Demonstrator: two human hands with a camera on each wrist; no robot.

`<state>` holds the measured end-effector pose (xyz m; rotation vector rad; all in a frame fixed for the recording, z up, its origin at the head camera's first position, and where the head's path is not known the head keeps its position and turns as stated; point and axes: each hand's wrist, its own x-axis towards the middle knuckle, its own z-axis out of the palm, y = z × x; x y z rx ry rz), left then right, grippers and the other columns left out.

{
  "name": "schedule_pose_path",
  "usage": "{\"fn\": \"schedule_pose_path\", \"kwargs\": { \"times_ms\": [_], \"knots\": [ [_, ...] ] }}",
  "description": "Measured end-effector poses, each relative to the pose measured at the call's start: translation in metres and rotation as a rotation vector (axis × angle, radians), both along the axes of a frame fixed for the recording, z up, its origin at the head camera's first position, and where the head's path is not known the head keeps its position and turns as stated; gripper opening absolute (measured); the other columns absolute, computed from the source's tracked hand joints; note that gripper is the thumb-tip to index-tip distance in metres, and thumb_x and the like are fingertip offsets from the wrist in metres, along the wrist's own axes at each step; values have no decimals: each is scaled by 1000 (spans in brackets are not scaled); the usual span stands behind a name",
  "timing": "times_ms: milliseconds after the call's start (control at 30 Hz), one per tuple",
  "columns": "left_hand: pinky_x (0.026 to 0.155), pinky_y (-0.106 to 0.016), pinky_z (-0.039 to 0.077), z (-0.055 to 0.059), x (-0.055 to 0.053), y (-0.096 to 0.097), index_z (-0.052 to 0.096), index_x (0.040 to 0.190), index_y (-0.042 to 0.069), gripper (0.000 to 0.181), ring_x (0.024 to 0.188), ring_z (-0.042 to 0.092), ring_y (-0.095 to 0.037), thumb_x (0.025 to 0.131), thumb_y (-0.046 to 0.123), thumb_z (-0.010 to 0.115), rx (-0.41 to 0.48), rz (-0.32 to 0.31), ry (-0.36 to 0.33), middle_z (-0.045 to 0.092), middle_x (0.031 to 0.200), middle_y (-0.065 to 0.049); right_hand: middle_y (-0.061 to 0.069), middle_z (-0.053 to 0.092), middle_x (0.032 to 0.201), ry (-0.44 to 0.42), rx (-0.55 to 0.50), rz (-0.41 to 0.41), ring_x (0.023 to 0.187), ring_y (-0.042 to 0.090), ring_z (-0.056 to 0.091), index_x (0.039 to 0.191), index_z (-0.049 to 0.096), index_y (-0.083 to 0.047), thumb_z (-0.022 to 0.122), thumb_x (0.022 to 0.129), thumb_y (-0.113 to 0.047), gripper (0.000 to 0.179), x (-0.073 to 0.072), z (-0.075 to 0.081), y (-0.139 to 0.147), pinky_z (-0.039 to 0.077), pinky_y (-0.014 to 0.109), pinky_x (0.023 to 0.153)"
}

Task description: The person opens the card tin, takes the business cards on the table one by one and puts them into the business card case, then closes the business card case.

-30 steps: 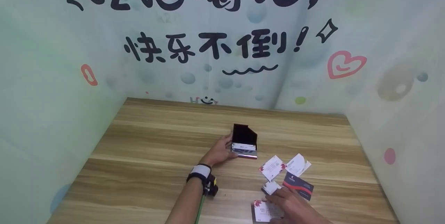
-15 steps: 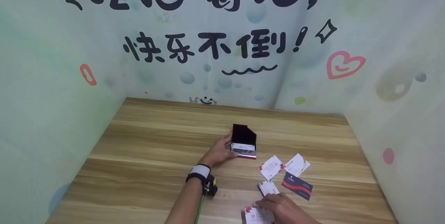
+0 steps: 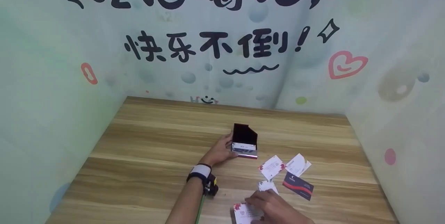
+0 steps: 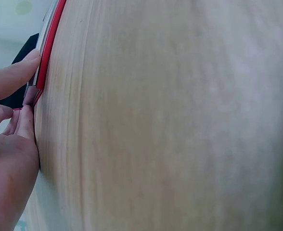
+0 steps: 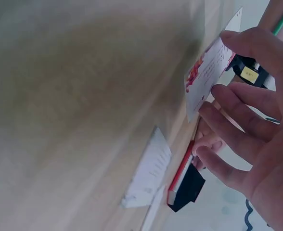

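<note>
A business card case (image 3: 244,140) stands with its black lid raised and cards visible in its front pocket. My left hand (image 3: 219,151) grips it by its left side; the left wrist view shows the thumb (image 4: 19,72) in front and fingers behind the red-edged case. Near the table's front, my right hand (image 3: 276,210) holds a white business card (image 3: 246,213) with red flowers at its corners. In the right wrist view, the thumb and fingertips pinch that card (image 5: 210,72) at opposite edges, tilted off the table; whether it is a single card I cannot tell.
Just beyond the right hand lies a partly hidden white card (image 3: 267,185). Behind it are a floral white card (image 3: 272,167), white cards with a curved edge (image 3: 297,165) and a dark card with a red stripe (image 3: 298,186). A printed cloth (image 3: 208,88) backs the wooden table (image 3: 139,140).
My right hand has shifted left along the table's front with the floral business card. The left hand and the case stay in place.
</note>
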<state>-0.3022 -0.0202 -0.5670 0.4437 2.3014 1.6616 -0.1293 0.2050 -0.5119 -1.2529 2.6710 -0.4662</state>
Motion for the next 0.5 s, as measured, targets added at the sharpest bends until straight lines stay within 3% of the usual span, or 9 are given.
{"fn": "schedule_pose_path", "kwargs": {
  "times_ms": [200, 500],
  "knots": [
    [121, -40, 36, -2, -2, 1, 26, 158, 9, 89, 147, 38, -36, 83, -4, 72, 6, -1, -5, 25, 161, -25, 2, 70, 112, 313, -67, -67, 100, 17, 66, 121, 70, -9, 85, 73, -32, 56, -14, 9, -5, 57, 37, 86],
    [122, -40, 36, -3, -2, 1, 26, 158, 11, 89, 146, 39, -36, 84, 0, 74, -13, 11, -18, 27, 160, -23, 6, 70, 106, 434, -102, -121, 96, 19, 67, 117, 71, -5, 87, 68, -26, 55, -44, 8, -12, 57, 38, 82]
  ]
}}
